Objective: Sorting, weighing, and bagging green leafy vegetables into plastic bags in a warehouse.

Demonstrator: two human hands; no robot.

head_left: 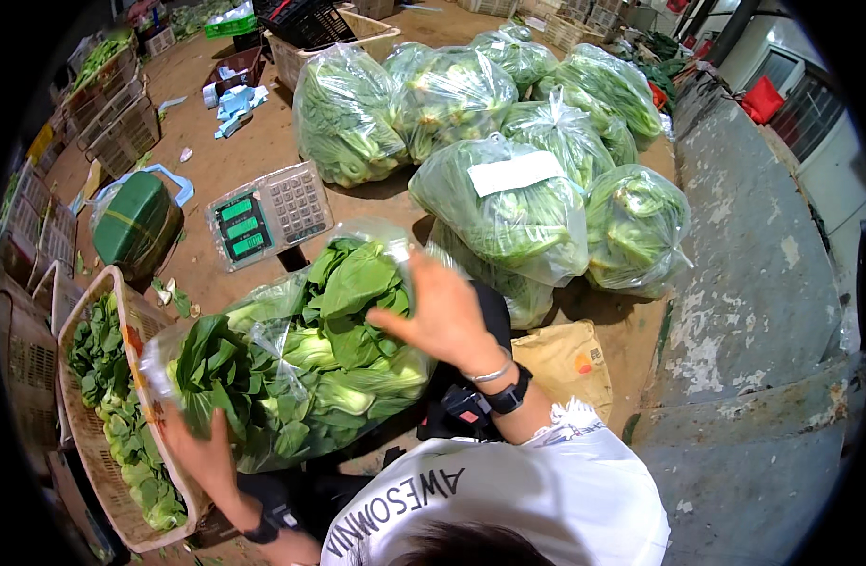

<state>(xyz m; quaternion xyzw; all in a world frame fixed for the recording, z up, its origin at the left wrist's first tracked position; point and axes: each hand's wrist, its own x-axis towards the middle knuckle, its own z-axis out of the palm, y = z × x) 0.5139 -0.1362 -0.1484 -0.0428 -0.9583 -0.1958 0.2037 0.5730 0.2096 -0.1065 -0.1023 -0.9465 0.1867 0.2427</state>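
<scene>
In front of me a clear plastic bag (291,363) lies wide-mouthed, filled with bok choy (353,292), dark leaves and pale stems showing. My left hand (202,453) is at the bag's lower left edge, thumb against the leaves and fingers round the plastic, partly hidden. My right hand (442,311) is at the bag's upper right rim, fingers stretched and thumb apart over the leaves. Just beyond the bag stands a scale display (271,215) with a keypad and lit green screens; the scale's platform is not visible.
A plastic crate (117,283) with more bok choy stands at the left. Several filled vegetable bags (499,208) sit ahead and to the right. A green wrapped bundle (138,219) lies left of the scale display. A yellowish sack (565,363) is by my right arm, near a grey ledge (744,311).
</scene>
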